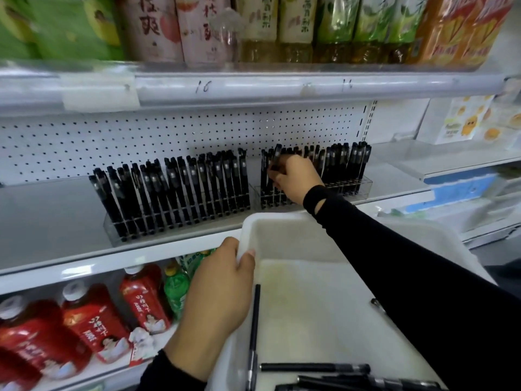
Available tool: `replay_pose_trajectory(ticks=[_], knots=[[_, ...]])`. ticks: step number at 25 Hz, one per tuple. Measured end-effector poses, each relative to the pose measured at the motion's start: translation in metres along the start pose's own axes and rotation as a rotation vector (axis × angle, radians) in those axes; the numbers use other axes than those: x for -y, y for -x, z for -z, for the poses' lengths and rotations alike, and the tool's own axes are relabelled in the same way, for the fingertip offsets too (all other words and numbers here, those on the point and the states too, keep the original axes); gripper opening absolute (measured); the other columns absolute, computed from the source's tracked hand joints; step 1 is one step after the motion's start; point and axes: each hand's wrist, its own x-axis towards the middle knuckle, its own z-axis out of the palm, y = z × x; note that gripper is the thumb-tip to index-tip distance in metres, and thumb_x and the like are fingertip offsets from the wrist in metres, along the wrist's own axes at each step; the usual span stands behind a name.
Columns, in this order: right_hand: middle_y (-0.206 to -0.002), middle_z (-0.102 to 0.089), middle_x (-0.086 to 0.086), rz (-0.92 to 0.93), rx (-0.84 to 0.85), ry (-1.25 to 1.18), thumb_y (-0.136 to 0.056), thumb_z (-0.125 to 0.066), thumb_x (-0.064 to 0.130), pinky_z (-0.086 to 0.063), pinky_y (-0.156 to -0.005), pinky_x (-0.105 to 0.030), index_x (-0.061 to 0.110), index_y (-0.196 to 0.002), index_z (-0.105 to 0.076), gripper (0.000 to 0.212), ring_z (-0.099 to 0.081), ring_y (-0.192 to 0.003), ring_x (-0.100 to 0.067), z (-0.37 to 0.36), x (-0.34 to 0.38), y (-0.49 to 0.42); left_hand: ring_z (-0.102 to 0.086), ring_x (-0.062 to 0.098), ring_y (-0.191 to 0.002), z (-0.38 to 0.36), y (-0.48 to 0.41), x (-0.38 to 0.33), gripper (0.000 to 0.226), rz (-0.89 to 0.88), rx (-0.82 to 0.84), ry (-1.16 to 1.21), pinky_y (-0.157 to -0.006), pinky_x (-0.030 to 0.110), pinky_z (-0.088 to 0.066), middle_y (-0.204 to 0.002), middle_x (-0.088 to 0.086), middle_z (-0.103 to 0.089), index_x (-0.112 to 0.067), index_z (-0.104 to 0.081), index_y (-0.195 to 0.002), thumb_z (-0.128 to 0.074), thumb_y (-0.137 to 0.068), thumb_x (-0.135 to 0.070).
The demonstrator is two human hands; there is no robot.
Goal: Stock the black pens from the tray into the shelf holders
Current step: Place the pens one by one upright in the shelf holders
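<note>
Now: a pen gripped at the right-hand holder

Far across the white plastic tray (pixel 324 306), the right hand (pixel 296 176) reaches to the grey shelf (pixel 50 218). Its fingers are curled together around a black pen (pixel 276 155), which stands nearly upright at the left end of the right clear plastic holder (pixel 365 190). Whether its tip sits in a slot I cannot tell, since the hand covers it. More black pens fill that holder to the right of the hand. Just left of it, the left clear plastic holder (pixel 112 232) is packed with a row of black pens (pixel 180 190) leaning left. Behind both stands a white pegboard (pixel 141 136).

Near the viewer, the left hand (pixel 220 292) grips the tray's left rim, with the thumb hooked over the edge and the fingers wrapped down the outside. On the tray floor lie loose black pens (pixel 314 367). One runs along the left wall, several lie at the near edge, and the end of another shows beside the black sleeve (pixel 394 249).

Red-labelled drink bottles (pixel 93 320) and a green bottle (pixel 176 289) stand on the shelf below. Taller drink bottles (pixel 293 24) line the shelf above.
</note>
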Motion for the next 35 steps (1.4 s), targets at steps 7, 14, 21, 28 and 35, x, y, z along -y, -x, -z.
replay_pose_trajectory(ticks=[7, 14, 21, 28, 35], knots=[[-0.094, -0.061, -0.009, 0.005, 0.143, 0.33, -0.098, -0.06, 0.029, -0.044, -0.069, -0.028, 0.002, -0.107, -0.068, 0.03, -0.065, -0.095, -0.029, -0.016, 0.008, -0.008, -0.06, 0.018, -0.067, -0.007, -0.002, 0.001, 0.026, 0.017, 0.029, 0.049, -0.066, 0.037, -0.05, -0.074, 0.0, -0.063, -0.02, -0.056, -0.089, -0.044, -0.101, -0.04], [-0.071, -0.066, -0.002, 0.054, 0.022, 0.346, -0.096, -0.06, 0.045, -0.048, -0.064, -0.028, 0.012, -0.079, -0.067, 0.037, -0.063, -0.067, -0.017, 0.011, 0.011, 0.022, -0.062, 0.019, -0.073, -0.004, -0.002, 0.004, 0.027, 0.023, 0.022, 0.048, -0.072, 0.042, -0.053, -0.078, 0.0, -0.066, -0.02, -0.057, -0.091, -0.044, -0.1, -0.041], [-0.06, -0.061, 0.012, 0.43, 0.841, 0.197, -0.089, -0.065, 0.022, -0.049, -0.066, -0.02, 0.029, -0.096, -0.075, 0.015, -0.057, -0.057, -0.002, 0.04, 0.034, 0.138, -0.059, 0.019, -0.072, -0.009, -0.002, 0.0, 0.028, -0.011, 0.015, 0.018, -0.068, 0.039, -0.05, -0.077, 0.001, -0.062, -0.019, -0.054, -0.09, -0.042, -0.102, -0.041], [-0.085, -0.067, 0.002, 0.767, 0.81, 0.659, -0.087, -0.065, 0.029, -0.049, -0.07, -0.032, 0.025, -0.102, -0.067, 0.015, -0.06, -0.076, -0.025, 0.004, 0.023, 0.157, -0.062, 0.019, -0.075, -0.006, 0.001, -0.003, 0.028, 0.015, 0.015, 0.059, -0.075, 0.045, -0.052, -0.08, 0.001, -0.066, -0.019, -0.056, -0.092, -0.042, -0.101, -0.041], [-0.077, -0.068, 0.002, 0.563, 0.688, 0.671, -0.084, -0.058, 0.032, -0.055, -0.068, -0.035, 0.022, -0.087, -0.06, 0.011, -0.063, -0.069, -0.019, 0.052, 0.012, 0.131, -0.061, 0.017, -0.072, -0.005, 0.001, 0.0, 0.028, 0.018, 0.02, 0.077, -0.07, 0.039, -0.052, -0.079, -0.001, -0.064, -0.021, -0.055, -0.09, -0.041, -0.101, -0.043]])
